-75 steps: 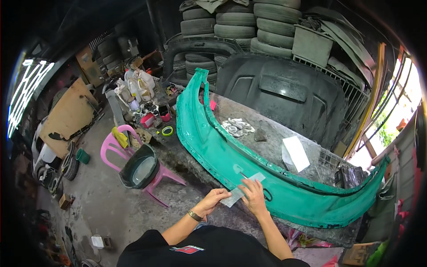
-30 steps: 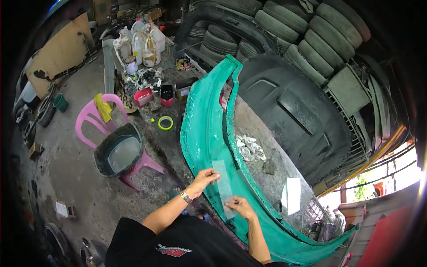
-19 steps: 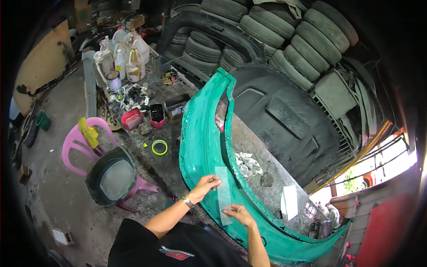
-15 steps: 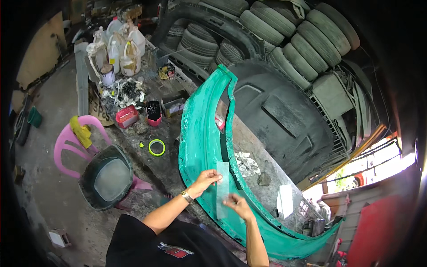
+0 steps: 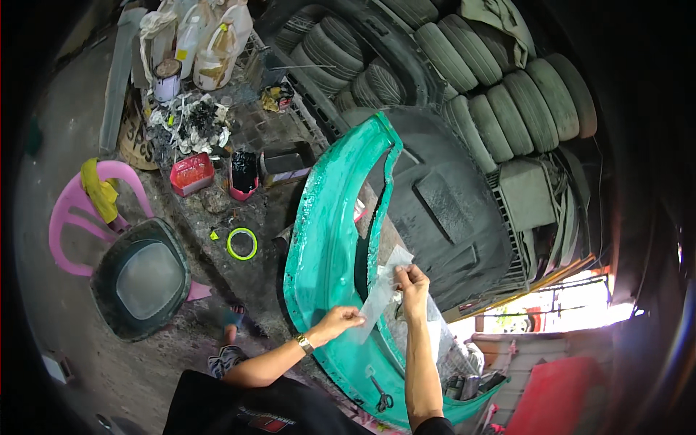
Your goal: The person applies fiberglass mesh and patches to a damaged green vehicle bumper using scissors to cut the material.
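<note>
Between my two hands a thin, translucent whitish strip (image 5: 378, 299) is stretched at a slant, above a curved green car bumper (image 5: 317, 239). My left hand (image 5: 339, 323) pinches the strip's lower left part between thumb and fingertips. Near its upper right end, my right hand (image 5: 413, 284) grips it with fingers closed. The bumper lies below both hands, its inner side wet-looking with dark streaks along the edge. On its lower part rests a pair of dark-handled scissors (image 5: 383, 396).
Left of the bumper are a roll of yellow-green tape (image 5: 242, 244), a red tub (image 5: 192, 175) and a container of black stuff (image 5: 244, 174). A pink chair (image 5: 61, 217) bears a dark basin (image 5: 109, 275) of cloudy water. Stacked tyres (image 5: 536, 109) stand behind.
My right hand has moved from the strip's lower part up to its upper end. The strip has turned from near upright to a slant. The scissors have come into sight, and the view has shifted.
</note>
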`<state>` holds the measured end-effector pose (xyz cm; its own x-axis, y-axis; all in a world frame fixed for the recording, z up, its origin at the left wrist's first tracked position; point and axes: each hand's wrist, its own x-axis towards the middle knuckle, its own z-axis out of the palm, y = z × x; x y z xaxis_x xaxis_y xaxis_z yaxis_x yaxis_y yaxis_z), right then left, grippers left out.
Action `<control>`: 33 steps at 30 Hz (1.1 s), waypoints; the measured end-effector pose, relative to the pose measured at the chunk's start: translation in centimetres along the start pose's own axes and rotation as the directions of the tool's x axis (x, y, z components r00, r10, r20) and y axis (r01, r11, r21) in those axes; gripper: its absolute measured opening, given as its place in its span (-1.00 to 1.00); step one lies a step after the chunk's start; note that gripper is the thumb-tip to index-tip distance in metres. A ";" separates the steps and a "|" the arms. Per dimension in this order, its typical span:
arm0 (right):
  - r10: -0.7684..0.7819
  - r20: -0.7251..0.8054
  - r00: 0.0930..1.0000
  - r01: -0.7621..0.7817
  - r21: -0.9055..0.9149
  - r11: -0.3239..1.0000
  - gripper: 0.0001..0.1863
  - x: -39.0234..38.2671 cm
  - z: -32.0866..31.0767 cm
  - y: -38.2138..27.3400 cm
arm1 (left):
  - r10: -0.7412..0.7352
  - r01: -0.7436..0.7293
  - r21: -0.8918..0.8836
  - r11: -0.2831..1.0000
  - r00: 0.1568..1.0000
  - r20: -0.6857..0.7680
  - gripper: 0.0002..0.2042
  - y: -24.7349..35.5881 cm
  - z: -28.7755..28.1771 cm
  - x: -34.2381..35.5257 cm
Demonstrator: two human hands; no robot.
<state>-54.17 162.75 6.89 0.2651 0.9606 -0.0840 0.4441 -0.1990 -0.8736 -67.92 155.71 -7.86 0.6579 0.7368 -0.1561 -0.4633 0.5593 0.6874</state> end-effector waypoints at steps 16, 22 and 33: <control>-0.010 0.357 0.934 0.204 -0.511 0.835 -0.81 12.5 4.2 1.5 | 0.020 -0.108 -0.225 0.968 0.931 -0.364 -0.88 -3.4 -2.8 5.2; -0.038 0.425 0.904 0.264 -0.488 0.832 -0.83 15.5 7.2 -0.6 | -0.010 -0.165 -0.294 0.941 0.857 -0.515 -0.88 -2.1 -3.9 7.0; 0.005 0.481 0.877 0.287 -0.531 0.797 -0.82 16.0 7.5 3.0 | -0.096 -0.075 -0.227 0.971 0.747 -0.657 -0.86 -6.9 -1.8 9.0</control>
<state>-54.99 179.00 -0.62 -0.1776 0.9345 -0.3084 0.8845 0.0142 -0.4663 -59.86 159.16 -15.26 0.1458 0.7468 -0.6489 -0.6344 0.5739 0.5179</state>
